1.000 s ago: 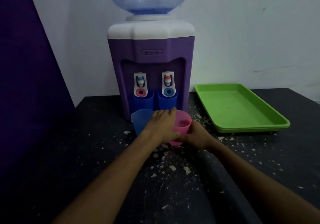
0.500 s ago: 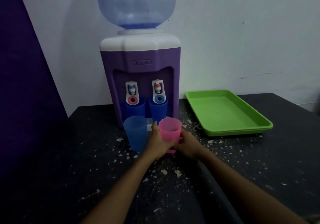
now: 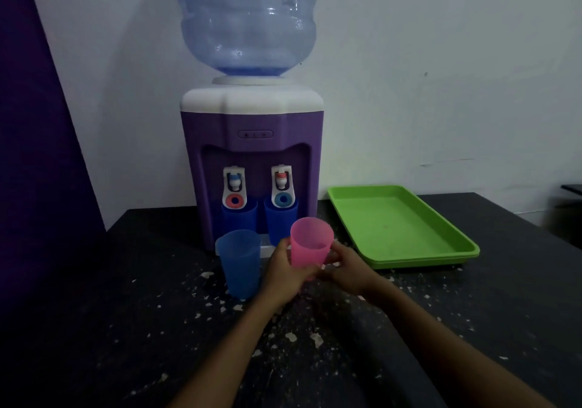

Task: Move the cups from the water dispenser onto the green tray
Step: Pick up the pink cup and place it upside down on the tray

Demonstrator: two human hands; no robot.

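A pink cup (image 3: 311, 243) is held upright just in front of the purple water dispenser (image 3: 252, 161), with my left hand (image 3: 285, 273) wrapped on its left side and my right hand (image 3: 345, 265) on its right. A light blue cup (image 3: 240, 264) stands on the table to the left of my hands. Two darker blue cups (image 3: 239, 218) (image 3: 280, 221) sit under the dispenser's taps. The green tray (image 3: 396, 228) lies empty to the right of the dispenser.
The black table (image 3: 157, 329) is speckled with white flakes. A white wall runs behind, and a dark purple panel (image 3: 34, 155) stands at the left. The big water bottle (image 3: 247, 20) tops the dispenser.
The pink cup has risen slightly off the table between both hands. My view has tilted up, showing more of the bottle.
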